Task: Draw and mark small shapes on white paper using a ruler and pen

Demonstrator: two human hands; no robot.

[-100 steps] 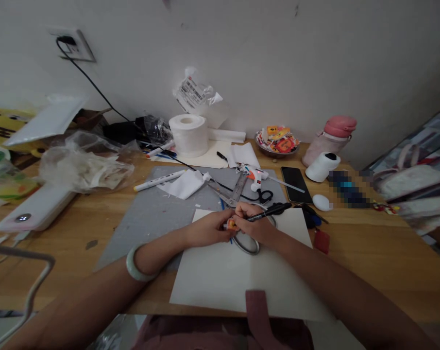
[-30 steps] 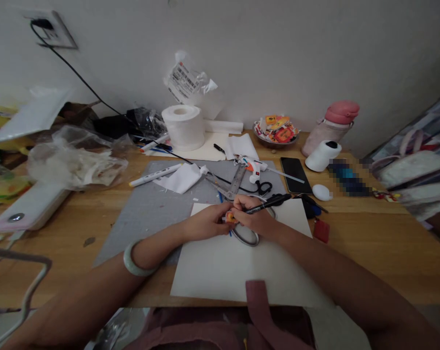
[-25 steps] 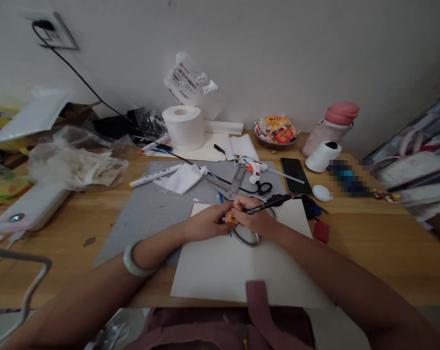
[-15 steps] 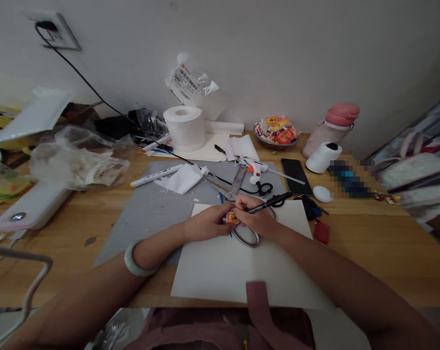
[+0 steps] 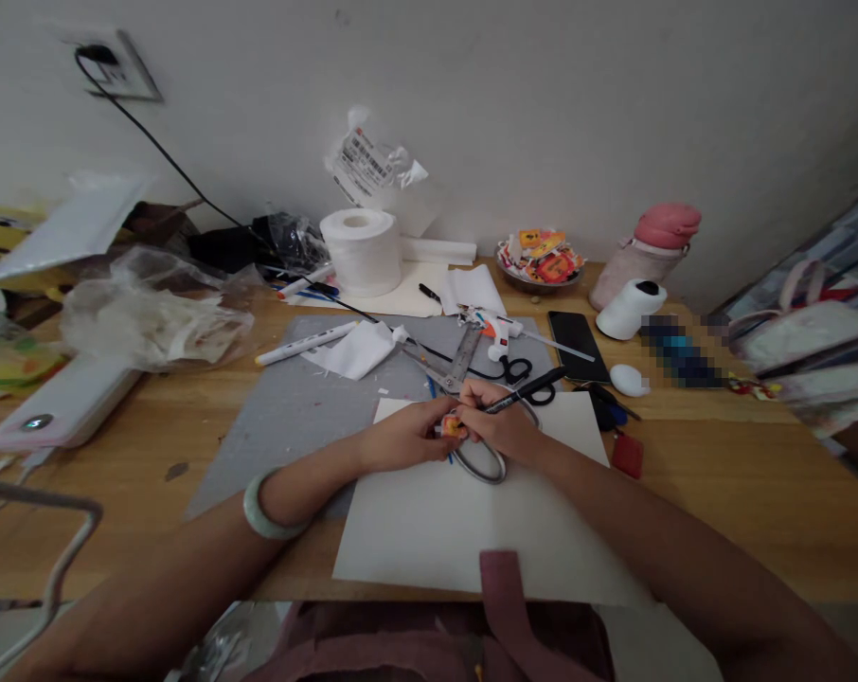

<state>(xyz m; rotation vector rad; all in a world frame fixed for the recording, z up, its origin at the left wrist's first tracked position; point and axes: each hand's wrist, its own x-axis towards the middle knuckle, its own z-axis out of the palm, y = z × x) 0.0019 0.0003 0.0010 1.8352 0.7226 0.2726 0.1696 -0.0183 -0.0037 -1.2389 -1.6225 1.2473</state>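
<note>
My left hand [image 5: 407, 436] pinches a small orange-and-yellow cutout [image 5: 454, 425] above the white sheet of paper [image 5: 415, 530]. A black marker pen [image 5: 525, 388] is gripped in my right hand [image 5: 504, 426], its lower end hidden by my fingers close to the cutout. Below my hands lies a pair of scissors with a large silver handle loop [image 5: 482, 466]; the rest is partly covered. Just beyond are a metal ruler-like tool [image 5: 463, 355], black scissor handles [image 5: 518, 369] and a white-and-orange glue gun [image 5: 498, 336].
A bowl of colourful cutouts [image 5: 541, 260] stands by the wall. To its right are a pink bottle [image 5: 642, 248], a white thread spool [image 5: 626, 311] and a black phone [image 5: 577, 343]. A paper roll [image 5: 362, 251] stands behind the grey mat [image 5: 259, 426]; plastic bags [image 5: 151, 317] lie left.
The upper end of the marker pen has shifted slightly left and down. Both hands stay almost where they were, with the cutout still held.
</note>
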